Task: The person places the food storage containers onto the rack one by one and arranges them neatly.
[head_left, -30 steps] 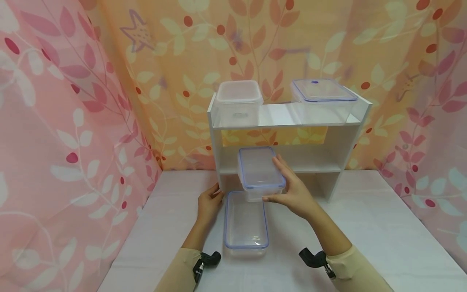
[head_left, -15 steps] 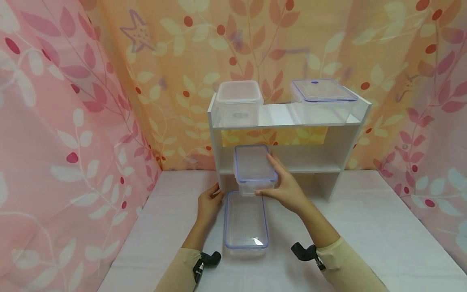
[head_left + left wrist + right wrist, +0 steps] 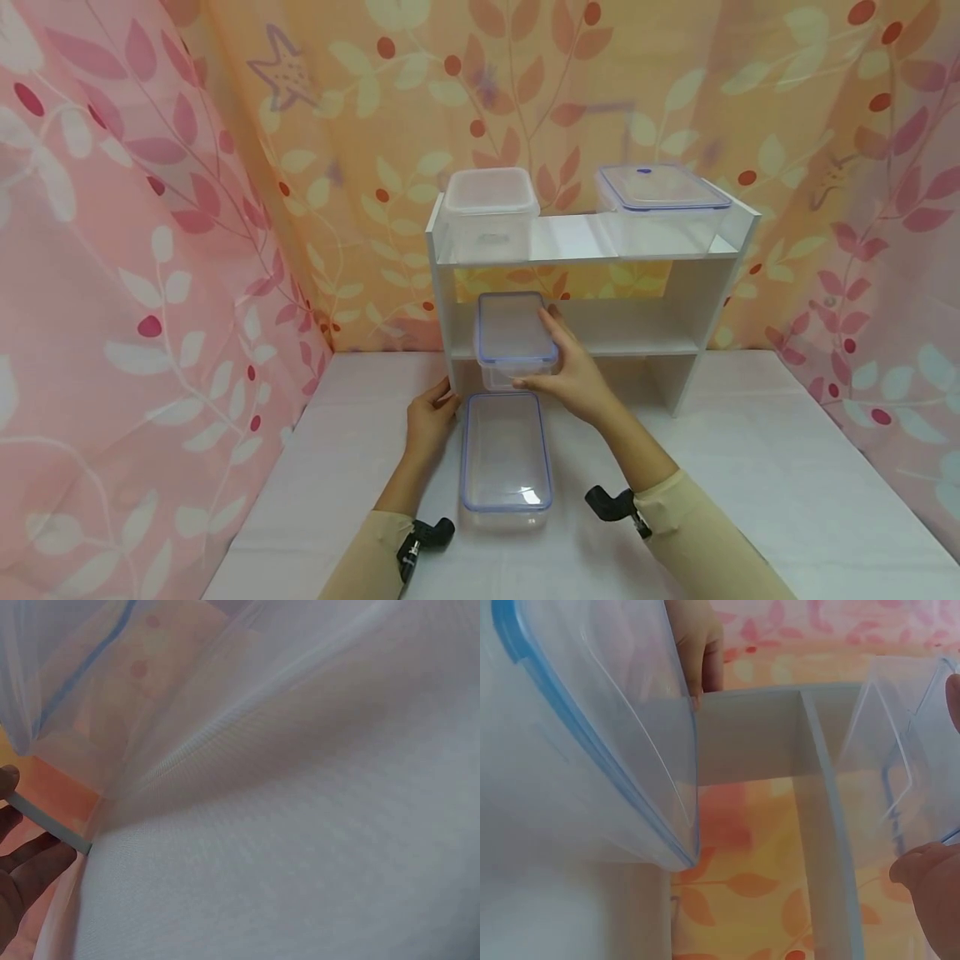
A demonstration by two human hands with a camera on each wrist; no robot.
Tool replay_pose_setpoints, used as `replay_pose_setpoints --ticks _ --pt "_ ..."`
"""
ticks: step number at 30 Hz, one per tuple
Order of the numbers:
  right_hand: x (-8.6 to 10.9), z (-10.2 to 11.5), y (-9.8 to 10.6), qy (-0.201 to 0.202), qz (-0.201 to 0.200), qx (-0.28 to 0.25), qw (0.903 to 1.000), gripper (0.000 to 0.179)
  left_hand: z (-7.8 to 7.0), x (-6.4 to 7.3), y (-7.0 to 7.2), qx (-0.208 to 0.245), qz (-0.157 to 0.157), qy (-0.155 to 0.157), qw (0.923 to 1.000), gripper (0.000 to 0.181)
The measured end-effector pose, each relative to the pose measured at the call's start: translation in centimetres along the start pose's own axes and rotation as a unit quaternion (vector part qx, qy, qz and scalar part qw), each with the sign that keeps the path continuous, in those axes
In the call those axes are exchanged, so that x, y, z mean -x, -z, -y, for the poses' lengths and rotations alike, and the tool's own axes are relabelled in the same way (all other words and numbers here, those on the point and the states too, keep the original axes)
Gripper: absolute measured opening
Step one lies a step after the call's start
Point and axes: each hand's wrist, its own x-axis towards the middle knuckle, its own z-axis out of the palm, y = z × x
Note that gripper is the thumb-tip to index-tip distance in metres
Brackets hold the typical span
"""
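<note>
Head view: The right hand (image 3: 573, 379) grips a lidded tub (image 3: 516, 329) at the left end of the shelf's (image 3: 637, 321) middle level, while the left hand (image 3: 431, 422) pinches its side panel. A long tub (image 3: 506, 454) sits in front on the table (image 3: 322, 508); 2 more tubs (image 3: 491, 221) stand on top.

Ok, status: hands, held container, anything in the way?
Right hand grips lidded container near middle shelf. Left hand pinches shelf unit's left panel. Second container on table; no evident obstruction.
</note>
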Motion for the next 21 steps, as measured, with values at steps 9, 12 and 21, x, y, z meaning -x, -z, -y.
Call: replay_pose_setpoints --ticks 9,12,21 --pt "-1.2 -0.6 -0.5 -0.004 -0.009 0.006 0.9999 0.12 0.2 -0.1 0.0 -0.012 -0.008 -0.004 0.9999 0.044" --pt "-1.6 -0.8 -0.7 -0.002 -0.009 0.002 1.0 0.12 0.3 -0.1 0.0 -0.013 -0.009 -0.006 0.9999 0.044" --pt "-3.0 -1.1 -1.6 -0.003 -0.013 -0.008 0.9999 0.117 0.1 -0.1 0.0 -0.02 -0.01 0.0 0.9997 0.043"
